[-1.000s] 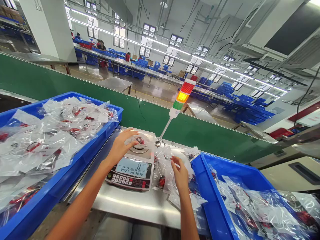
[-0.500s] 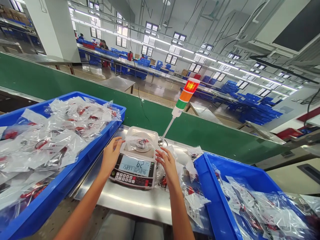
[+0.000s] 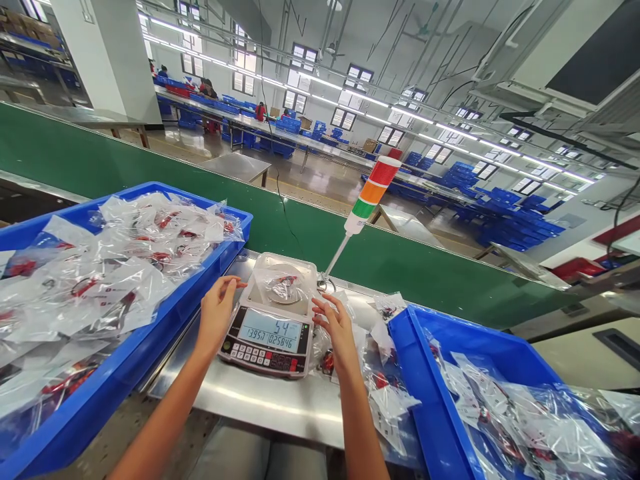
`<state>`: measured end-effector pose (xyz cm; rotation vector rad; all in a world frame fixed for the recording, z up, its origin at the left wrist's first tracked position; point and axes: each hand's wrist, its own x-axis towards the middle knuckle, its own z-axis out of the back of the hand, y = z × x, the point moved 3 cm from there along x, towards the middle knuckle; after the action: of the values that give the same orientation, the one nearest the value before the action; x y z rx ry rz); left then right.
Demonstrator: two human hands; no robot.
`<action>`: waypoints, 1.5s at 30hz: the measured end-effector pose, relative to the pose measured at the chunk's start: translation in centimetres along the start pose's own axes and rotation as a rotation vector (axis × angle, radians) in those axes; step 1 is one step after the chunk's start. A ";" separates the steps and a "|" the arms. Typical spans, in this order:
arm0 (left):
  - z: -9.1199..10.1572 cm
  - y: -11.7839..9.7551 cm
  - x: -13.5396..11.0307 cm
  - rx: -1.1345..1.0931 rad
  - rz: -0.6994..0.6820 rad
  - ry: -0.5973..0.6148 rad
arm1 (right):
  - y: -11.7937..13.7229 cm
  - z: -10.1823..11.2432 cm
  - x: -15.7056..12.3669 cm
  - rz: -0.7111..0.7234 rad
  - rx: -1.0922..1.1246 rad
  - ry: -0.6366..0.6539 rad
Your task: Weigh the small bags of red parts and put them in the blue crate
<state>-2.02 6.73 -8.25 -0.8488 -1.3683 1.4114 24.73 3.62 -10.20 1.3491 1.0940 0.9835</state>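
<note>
A clear plastic bag with small red and dark wired parts lies on the round pan of a digital scale. The scale's display reads 54 on its top line. My left hand hovers at the scale's left side, fingers stretched toward the pan and holding nothing. On the other side, my right hand is held with its fingers apart beside the pan's right edge, close to the bag. Below and beyond it, several more bagged parts lie on the metal table.
To the left stands a large blue tray heaped with bagged parts. A second blue bin with similar bags is at the right. A signal light tower rises behind the scale, before a green partition. People sit at far benches.
The display has gone from 62 to 54, and the red lamp on the tower has gone dark. My left hand has drawn slightly left; my right hand is nearly still.
</note>
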 end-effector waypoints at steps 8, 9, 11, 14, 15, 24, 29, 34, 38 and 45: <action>-0.5 -0.2 1.2 0.033 -0.037 -0.007 | -1.3 1.0 1.9 0.076 -0.085 -0.052; -0.6 -0.3 1.3 0.035 -0.038 0.001 | -1.3 1.1 2.1 0.088 -0.099 -0.061; -0.8 -0.3 1.4 0.036 -0.038 0.014 | -1.3 1.2 2.5 0.109 -0.126 -0.071; -0.9 -0.2 1.5 0.039 -0.036 0.018 | -1.2 1.3 2.5 0.124 -0.159 -0.073; -0.9 -0.2 1.5 0.042 -0.036 0.018 | -1.1 1.3 2.4 0.124 -0.168 -0.075; -0.4 0.4 1.3 0.064 -0.034 -0.007 | -0.5 1.2 1.4 0.140 -0.190 -0.172; 0.2 0.9 0.9 0.067 -0.025 -0.022 | -0.3 1.2 0.9 0.138 -0.227 -0.170; 1.8 0.9 -0.5 0.088 -0.010 -0.036 | -0.2 4.2 -0.6 0.205 -0.494 -0.209; 3.1 1.0 -2.4 0.146 0.016 -0.067 | -1.3 8.4 -0.9 0.249 -0.820 -0.152; 2.4 -0.2 -4.7 0.212 -0.132 -0.042 | -1.9 10.4 0.6 0.190 -0.942 0.037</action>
<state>-2.90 1.53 -8.34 -0.5836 -1.2550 1.4480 34.77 1.72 -12.79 0.6539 0.3987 1.4195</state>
